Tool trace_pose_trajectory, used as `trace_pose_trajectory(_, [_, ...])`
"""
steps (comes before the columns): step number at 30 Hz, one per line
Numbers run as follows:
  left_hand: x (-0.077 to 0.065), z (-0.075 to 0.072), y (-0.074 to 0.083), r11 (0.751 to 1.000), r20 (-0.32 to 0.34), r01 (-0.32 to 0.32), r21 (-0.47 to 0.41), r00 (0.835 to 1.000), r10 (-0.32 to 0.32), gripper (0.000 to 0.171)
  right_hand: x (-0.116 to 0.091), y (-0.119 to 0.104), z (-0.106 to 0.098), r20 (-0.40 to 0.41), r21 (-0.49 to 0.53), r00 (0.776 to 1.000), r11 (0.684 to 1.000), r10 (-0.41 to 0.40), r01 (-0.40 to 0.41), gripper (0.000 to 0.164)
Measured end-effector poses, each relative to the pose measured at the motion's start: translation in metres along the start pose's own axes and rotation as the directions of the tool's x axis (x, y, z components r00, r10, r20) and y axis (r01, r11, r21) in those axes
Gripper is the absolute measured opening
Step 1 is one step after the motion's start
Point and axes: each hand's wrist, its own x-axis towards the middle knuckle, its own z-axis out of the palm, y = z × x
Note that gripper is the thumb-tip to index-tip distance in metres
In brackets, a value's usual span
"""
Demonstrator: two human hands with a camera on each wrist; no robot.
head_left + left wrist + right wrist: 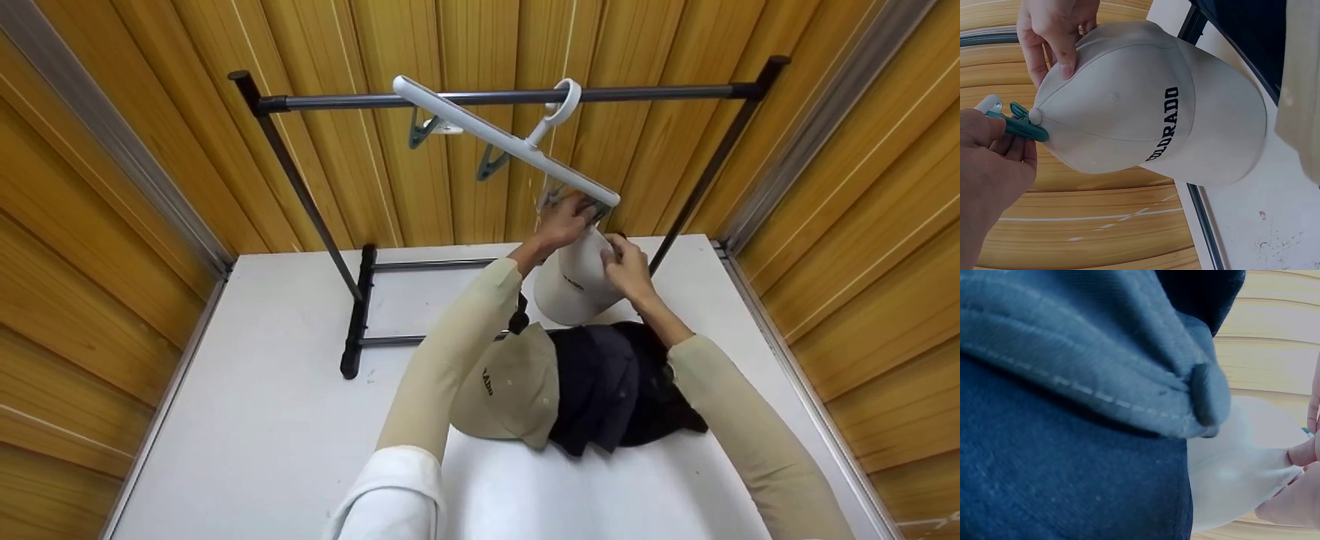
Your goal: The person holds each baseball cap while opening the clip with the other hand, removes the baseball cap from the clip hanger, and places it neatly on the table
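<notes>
A white cap (1117,101) with dark COLORADO lettering hangs brim-down under the low right end of a white hanger (510,142). My left hand (562,221) pinches a green clip (1022,128) on that hanger. The clip's tip lies at the button on the cap's crown. With thumb and fingers, my right hand (628,266) grips the cap's side near the crown. In the right wrist view, dark blue stitched cloth (1084,394) fills most of the picture, and the white cap shows behind it.
The hanger's hook (566,101) loops over the rail (322,101) of a dark metal rack. More green clips (491,163) hang along the hanger. Below, a beige cap (510,390) and several dark caps (592,382) lie in a row on the white surface (262,420). Wood-look walls surround it.
</notes>
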Motion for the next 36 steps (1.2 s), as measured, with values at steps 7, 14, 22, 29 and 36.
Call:
trace_pose_trajectory(7, [0.000,-0.004,-0.002,1.000,0.084,-0.012,-0.020,0.996,0.014,0.037,-0.005,0.003,0.000,-0.004,-0.021,1.000,1.000,-0.009,0.009,0.031])
trace_pose_trajectory(14, [-0.002,-0.006,-0.002,0.993,0.110,0.032,-0.116,0.994,-0.019,0.038,-0.006,-0.003,-0.001,0.003,-0.025,1.000,1.000,-0.005,0.005,0.029])
trace_pose_trajectory(22, [-0.003,-0.002,0.001,0.985,0.083,0.069,-0.159,0.995,-0.057,0.044,-0.005,-0.010,0.001,0.016,-0.056,1.000,0.998,-0.019,0.020,0.026])
trace_pose_trajectory(29, [-0.002,0.000,-0.002,0.984,0.035,0.046,-0.172,0.999,-0.040,0.045,-0.002,-0.012,0.006,0.049,-0.057,0.999,0.998,-0.004,0.007,0.027])
trace_pose_trajectory(36, [0.001,0.005,0.000,0.974,0.065,0.052,-0.219,0.997,-0.039,0.050,0.002,-0.006,0.009,0.121,-0.019,0.992,1.000,0.027,-0.025,0.033])
